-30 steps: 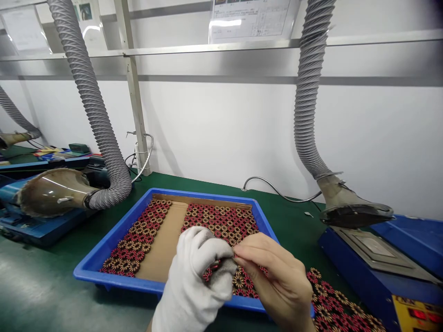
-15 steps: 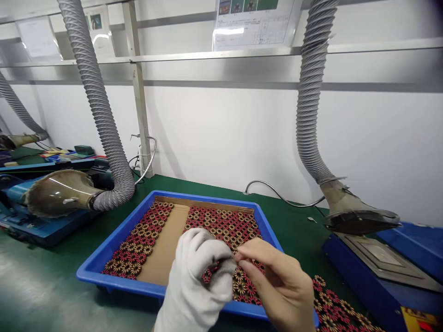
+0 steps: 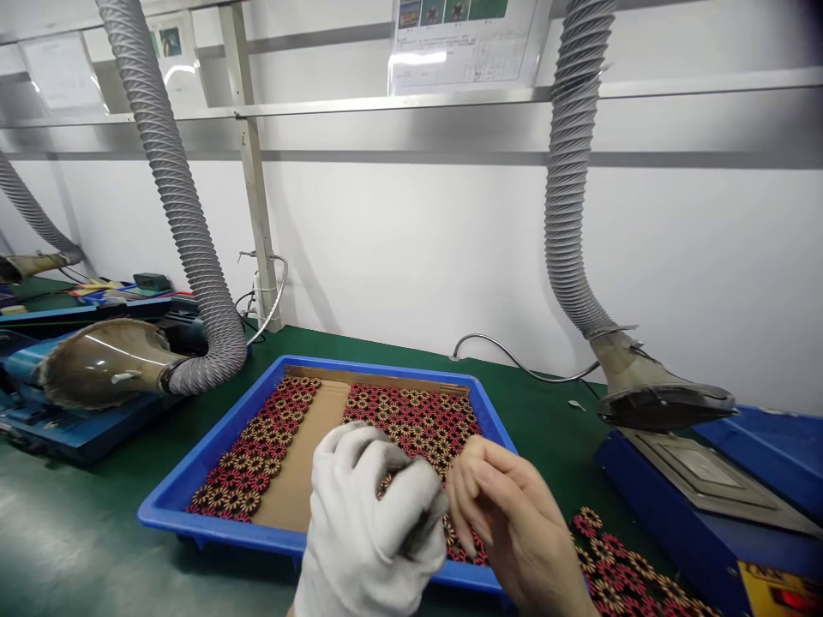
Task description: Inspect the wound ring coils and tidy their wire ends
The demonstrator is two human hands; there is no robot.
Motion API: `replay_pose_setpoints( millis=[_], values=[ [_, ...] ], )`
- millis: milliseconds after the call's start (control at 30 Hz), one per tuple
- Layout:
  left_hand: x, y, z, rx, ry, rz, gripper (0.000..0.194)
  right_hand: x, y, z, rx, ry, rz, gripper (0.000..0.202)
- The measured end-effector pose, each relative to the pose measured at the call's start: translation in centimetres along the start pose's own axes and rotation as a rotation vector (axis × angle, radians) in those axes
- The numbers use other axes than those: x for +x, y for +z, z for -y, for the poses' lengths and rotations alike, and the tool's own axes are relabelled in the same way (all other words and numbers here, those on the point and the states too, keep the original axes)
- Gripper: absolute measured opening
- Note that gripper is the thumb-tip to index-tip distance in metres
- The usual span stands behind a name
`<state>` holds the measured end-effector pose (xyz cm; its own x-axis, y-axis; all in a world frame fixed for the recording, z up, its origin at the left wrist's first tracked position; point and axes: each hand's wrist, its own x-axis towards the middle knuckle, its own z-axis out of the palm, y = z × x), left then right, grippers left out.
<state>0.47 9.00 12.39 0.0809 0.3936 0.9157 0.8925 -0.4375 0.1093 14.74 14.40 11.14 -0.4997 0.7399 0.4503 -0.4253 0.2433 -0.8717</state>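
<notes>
My left hand (image 3: 376, 523), in a white glove with dark smudges at the fingertips, is curled over the front of a blue tray (image 3: 225, 533). Whatever its fingers hold is hidden. Close beside it on the right, my bare right hand (image 3: 507, 514) has its fingers bent together, and anything between them is too small to make out. Under and behind both hands, flower-shaped pieces (image 3: 411, 416) in red and tan with dark centres lie in rows on brown cardboard (image 3: 302, 463) inside the tray.
More flower-shaped pieces (image 3: 617, 566) lie on the green table at the right, beside a blue machine (image 3: 681, 531). A duct nozzle (image 3: 662, 394) hangs above it. Another nozzle (image 3: 103, 364) stands at the left by blue equipment. A metal conduit (image 3: 514, 360) runs along the wall.
My hands were meeting at the fingertips and have moved slightly apart. The left fingers have closed over the ring-shaped gap they formed, and the right hand has turned. The view has shifted a little.
</notes>
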Motion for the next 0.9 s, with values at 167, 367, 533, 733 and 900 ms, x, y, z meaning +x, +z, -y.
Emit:
replay_pose_setpoints(
  millis=[167,367,533,733,900],
  values=[
    [0.4,0.0,0.5,-0.366,-0.188,0.029,0.019,0.5,-0.3,0.3,-0.489,-0.462,-0.039,0.023],
    [0.4,0.2,0.1,-0.294,-0.12,0.043,0.014,0.9,-0.1,0.6,-0.734,-0.712,0.043,0.026],
    [0.1,0.2,-0.4,0.057,0.037,-0.08,0.011,0.4,0.7,0.4,-0.228,-0.076,0.003,0.031],
    [0.2,0.3,0.3,-0.339,-0.179,0.015,0.018,0.5,0.0,0.0,-0.234,-0.319,-0.078,0.014],
    [0.3,0.4,0.4,-0.434,-0.182,0.029,0.016,0.8,-0.2,0.2,-0.539,-0.593,-0.017,0.035]
  ],
)
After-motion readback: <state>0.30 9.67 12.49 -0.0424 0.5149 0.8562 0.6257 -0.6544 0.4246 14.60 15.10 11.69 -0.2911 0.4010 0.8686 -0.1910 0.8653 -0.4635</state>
